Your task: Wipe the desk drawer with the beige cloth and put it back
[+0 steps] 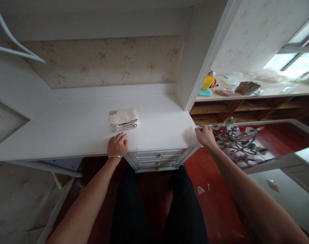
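A white desk (75,135) with small drawers (158,156) under its right part stands in front of me. On its top lies a folded beige cloth (123,118) with a dark print in one corner. Just in front of the cloth, my left hand (118,145) rests on the desk's front edge, fingers laid over the top and nothing held. At the right end, my right hand (205,136) has its fingers bent around the desk's side edge; part of that grip is hidden.
A chandelier (239,140) lies on the red floor (202,173) to the right. Behind it, a window ledge (220,96) holds plastic bags and a brown box (247,87). White cables (19,47) hang at upper left. A white cabinet piece (284,176) stands at lower right.
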`<state>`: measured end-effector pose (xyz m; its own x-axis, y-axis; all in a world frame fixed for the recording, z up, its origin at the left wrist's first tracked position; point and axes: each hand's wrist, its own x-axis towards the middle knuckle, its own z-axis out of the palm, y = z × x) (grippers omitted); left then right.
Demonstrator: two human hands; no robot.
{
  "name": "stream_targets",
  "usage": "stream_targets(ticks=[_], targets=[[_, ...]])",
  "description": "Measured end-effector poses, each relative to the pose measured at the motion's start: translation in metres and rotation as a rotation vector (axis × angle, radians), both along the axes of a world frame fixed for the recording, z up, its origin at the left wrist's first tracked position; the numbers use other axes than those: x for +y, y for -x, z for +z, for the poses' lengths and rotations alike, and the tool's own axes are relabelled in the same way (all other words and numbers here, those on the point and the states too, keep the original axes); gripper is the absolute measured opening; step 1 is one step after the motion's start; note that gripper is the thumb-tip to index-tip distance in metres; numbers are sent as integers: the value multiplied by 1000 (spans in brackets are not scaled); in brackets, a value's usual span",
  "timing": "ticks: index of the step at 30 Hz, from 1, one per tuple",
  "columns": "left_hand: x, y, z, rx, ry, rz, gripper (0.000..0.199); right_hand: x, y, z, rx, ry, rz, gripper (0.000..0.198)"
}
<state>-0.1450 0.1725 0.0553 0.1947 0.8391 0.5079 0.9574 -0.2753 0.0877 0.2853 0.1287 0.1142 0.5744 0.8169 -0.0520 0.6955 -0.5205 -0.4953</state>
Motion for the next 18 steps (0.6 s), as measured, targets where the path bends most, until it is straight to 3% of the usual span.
stream_targets(ticks=[4, 8, 18], targets=[[-1, 0, -3, -13, -23, 4, 36, 15, 5, -25, 4, 184, -92, 53], [-2, 0, -6, -40, -41, 16, 35, 18, 7, -35, -36, 198, -146, 59], [-5, 0, -4, -54, -37, 9, 36, 15, 9, -37, -80, 168, -194, 57]])
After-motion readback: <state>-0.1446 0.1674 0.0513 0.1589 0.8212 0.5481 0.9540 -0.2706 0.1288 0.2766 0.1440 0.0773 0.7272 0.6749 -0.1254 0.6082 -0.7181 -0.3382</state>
